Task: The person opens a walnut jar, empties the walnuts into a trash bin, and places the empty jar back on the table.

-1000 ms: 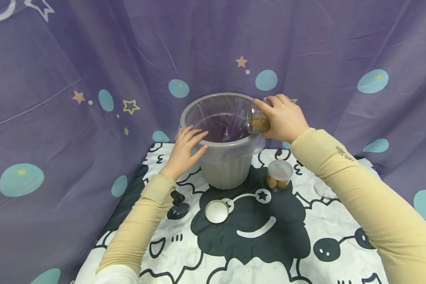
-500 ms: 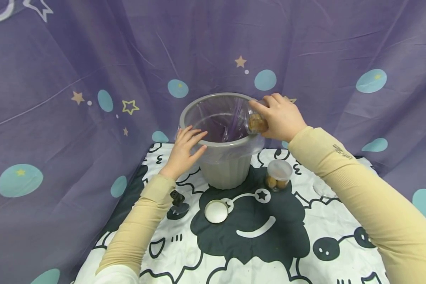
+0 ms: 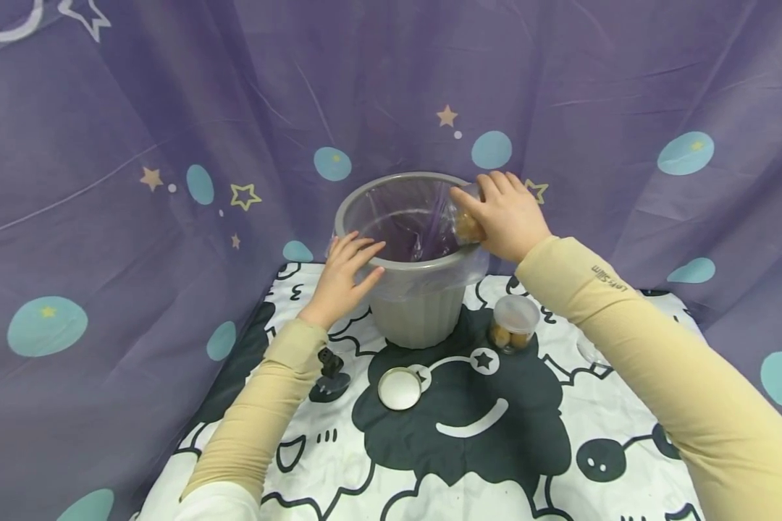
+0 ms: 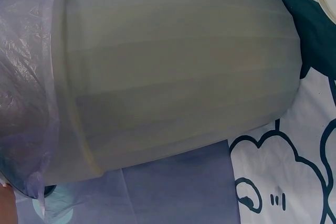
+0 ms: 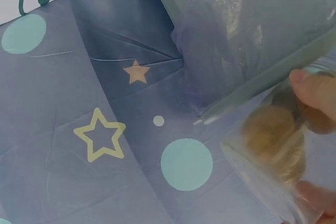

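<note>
head view: jar (image 3: 467, 226) partly behind right-hand grip (image 3: 510, 218)

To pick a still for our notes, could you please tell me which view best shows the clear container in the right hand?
The right wrist view: the container and its round brown contents appear large there. The head view shows it small, partly hidden by the right hand; the left wrist view doesn't show it.
</note>
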A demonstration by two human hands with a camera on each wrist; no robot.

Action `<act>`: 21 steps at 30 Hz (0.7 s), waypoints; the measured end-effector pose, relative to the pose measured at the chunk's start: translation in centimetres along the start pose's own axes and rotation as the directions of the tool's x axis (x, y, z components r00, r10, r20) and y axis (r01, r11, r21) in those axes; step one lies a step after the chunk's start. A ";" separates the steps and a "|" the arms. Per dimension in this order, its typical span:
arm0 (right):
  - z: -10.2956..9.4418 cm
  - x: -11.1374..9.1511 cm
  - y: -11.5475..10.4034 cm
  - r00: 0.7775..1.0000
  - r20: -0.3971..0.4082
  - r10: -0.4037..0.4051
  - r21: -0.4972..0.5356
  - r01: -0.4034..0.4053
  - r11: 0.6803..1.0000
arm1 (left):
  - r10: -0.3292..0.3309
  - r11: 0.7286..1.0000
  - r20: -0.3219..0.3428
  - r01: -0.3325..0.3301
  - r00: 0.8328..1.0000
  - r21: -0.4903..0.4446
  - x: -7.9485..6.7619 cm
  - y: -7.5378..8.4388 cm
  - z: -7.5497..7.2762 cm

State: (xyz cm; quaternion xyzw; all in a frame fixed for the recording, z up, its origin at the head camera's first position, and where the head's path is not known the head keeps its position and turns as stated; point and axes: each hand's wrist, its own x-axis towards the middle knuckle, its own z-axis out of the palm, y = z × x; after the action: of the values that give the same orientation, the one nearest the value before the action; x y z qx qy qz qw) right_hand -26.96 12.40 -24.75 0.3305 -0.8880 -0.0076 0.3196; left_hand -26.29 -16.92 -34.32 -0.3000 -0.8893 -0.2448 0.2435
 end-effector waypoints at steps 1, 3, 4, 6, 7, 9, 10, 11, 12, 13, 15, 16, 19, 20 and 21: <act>0.1 0.0 0.0 1.000 -0.009 -0.002 -0.001 0.002 1.000 | 0.001 1.000 -0.002 -0.001 1.000 0.000 0.0 0.0 0.0; 0.3 0.0 0.0 1.000 -0.027 -0.007 -0.010 0.007 1.000 | 0.002 1.000 -0.005 -0.002 1.000 -0.002 0.1 0.0 0.0; 0.3 0.0 0.0 0.999 -0.031 -0.013 -0.019 0.012 1.000 | 0.003 1.000 -0.005 -0.003 1.000 -0.002 0.1 0.0 0.1; 0.4 -0.1 0.0 0.999 -0.040 -0.027 -0.036 0.026 0.999 | 0.004 1.000 -0.005 -0.004 1.000 0.002 0.1 -0.1 0.2; 0.5 -0.1 0.1 0.998 -0.043 -0.034 -0.042 0.032 0.999 | 0.003 1.000 -0.003 -0.003 1.000 0.004 0.1 -0.1 0.2; 0.5 -0.2 0.1 0.998 -0.052 -0.043 -0.053 0.040 0.998 | 0.004 1.000 -0.001 -0.004 1.000 0.005 0.1 -0.1 0.3; 0.6 -0.2 0.2 0.998 -0.053 -0.044 -0.055 0.041 0.998 | 0.006 1.000 -0.003 -0.006 1.000 0.005 0.1 -0.1 0.3; 0.5 -0.2 0.2 0.998 -0.054 -0.043 -0.056 0.040 0.998 | 0.009 1.000 -0.006 -0.008 1.000 0.004 0.1 0.0 0.3; 0.5 -0.2 0.3 0.998 -0.055 -0.040 -0.056 0.037 0.998 | 0.009 1.000 -0.009 -0.009 1.000 0.000 0.1 0.0 0.4; 0.5 -0.3 0.3 0.998 -0.054 -0.036 -0.056 0.033 0.998 | 0.011 1.000 -0.013 -0.011 1.000 -0.003 0.2 0.0 0.4; 0.4 -0.4 0.2 0.998 -0.048 -0.037 -0.060 0.034 0.998 | 0.014 1.000 -0.020 -0.014 1.000 -0.011 0.2 0.1 0.4; 0.5 -0.4 0.2 0.998 -0.047 -0.039 -0.061 0.036 0.997 | 0.013 1.000 -0.019 -0.014 1.000 -0.011 0.1 0.1 0.3; 0.6 -0.6 0.1 0.997 -0.050 -0.062 -0.061 0.059 0.996 | 0.004 1.000 -0.004 -0.004 1.000 -0.015 -0.1 0.0 0.3; 0.7 -0.6 0.1 0.996 -0.057 -0.073 -0.059 0.070 0.996 | 0.003 1.000 -0.002 -0.003 1.000 -0.019 -0.1 0.0 0.2; 0.7 -0.5 0.2 0.994 -0.065 -0.084 -0.058 0.080 0.995 | 0.001 1.000 -0.002 -0.001 1.000 -0.020 -0.1 0.0 0.2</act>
State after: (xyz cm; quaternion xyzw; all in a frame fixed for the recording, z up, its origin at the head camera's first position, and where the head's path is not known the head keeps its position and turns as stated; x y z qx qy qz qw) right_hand -27.16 12.71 -25.60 0.3580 -0.8618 -0.0339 0.3578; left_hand -26.26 -16.86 -34.51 -0.3026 -0.8864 -0.2536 0.2416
